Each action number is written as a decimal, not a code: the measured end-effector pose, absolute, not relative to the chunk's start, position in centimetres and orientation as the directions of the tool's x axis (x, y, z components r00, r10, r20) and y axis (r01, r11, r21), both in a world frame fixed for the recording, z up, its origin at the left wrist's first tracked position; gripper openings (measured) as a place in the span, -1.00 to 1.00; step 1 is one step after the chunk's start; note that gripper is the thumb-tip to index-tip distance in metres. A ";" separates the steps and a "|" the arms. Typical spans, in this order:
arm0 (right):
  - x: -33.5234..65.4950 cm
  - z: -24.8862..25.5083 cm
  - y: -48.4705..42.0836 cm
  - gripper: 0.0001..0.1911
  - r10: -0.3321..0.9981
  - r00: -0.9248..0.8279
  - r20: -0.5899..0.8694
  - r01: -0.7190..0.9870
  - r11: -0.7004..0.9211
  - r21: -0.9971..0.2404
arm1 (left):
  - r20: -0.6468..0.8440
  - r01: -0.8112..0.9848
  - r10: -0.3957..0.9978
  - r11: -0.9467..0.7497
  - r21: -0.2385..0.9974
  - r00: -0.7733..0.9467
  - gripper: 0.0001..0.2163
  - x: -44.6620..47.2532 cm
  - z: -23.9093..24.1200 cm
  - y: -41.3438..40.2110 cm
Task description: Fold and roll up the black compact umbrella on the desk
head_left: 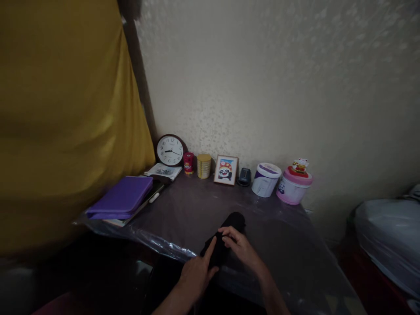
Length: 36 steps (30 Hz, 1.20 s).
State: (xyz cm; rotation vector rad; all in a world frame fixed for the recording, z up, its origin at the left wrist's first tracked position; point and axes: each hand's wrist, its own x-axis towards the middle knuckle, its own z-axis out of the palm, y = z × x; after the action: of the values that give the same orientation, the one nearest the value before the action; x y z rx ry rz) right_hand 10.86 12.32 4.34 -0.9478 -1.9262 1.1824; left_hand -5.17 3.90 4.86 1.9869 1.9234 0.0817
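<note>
A long black object, soft-looking like folded cloth or a pouch, lies at a slant near the table's front edge. Its exact kind is lost in the dim light. My left hand rests over its lower end, index finger stretched out along it and thumb held apart. From the right, my right hand pinches the object's upper side between thumb and forefinger, close to my left fingertip. What lies under both palms is hidden.
On the plastic-covered table, a purple folder lies left. Along the wall stand a clock, red can, yellow canister, panda picture frame, dark hole punch, white tub and pink-lidded tub bearing a figurine.
</note>
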 end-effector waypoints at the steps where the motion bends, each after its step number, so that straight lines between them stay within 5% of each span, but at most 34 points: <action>1: 10.9 4.3 12.6 -0.84 0.841 -0.515 0.164 0.248 0.330 -0.911 | -0.212 0.954 0.975 0.001 0.299 0.065 -0.33 -5.1 4.9 3.9; 18: 9.2 4.0 14.7 -0.95 0.909 -0.415 0.027 0.482 0.245 -0.841 | -0.217 0.966 0.971 -0.041 0.254 0.098 -0.33 -4.9 5.2 3.4; 28: 8.4 5.0 13.4 -0.83 0.888 -0.381 0.258 0.605 0.451 -0.656 | -0.171 0.949 0.980 -0.049 0.310 0.106 -0.32 -5.6 4.3 2.9; 33: 9.6 5.6 13.3 -0.73 0.914 -0.312 0.261 0.508 0.392 -0.767 | -0.138 0.927 0.984 -0.053 0.371 0.112 -0.30 -6.1 3.3 2.4; 36: 9.9 5.8 12.7 -0.73 0.882 -0.326 0.339 0.508 0.466 -0.724 | -0.137 0.923 0.985 -0.047 0.383 0.107 -0.31 -6.3 2.8 2.2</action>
State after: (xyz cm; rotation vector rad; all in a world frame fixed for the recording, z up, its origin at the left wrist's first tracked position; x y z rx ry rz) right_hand 9.88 12.74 5.79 -1.1546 -1.9870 0.6548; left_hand -6.34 2.16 2.83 2.0197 1.8623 0.2278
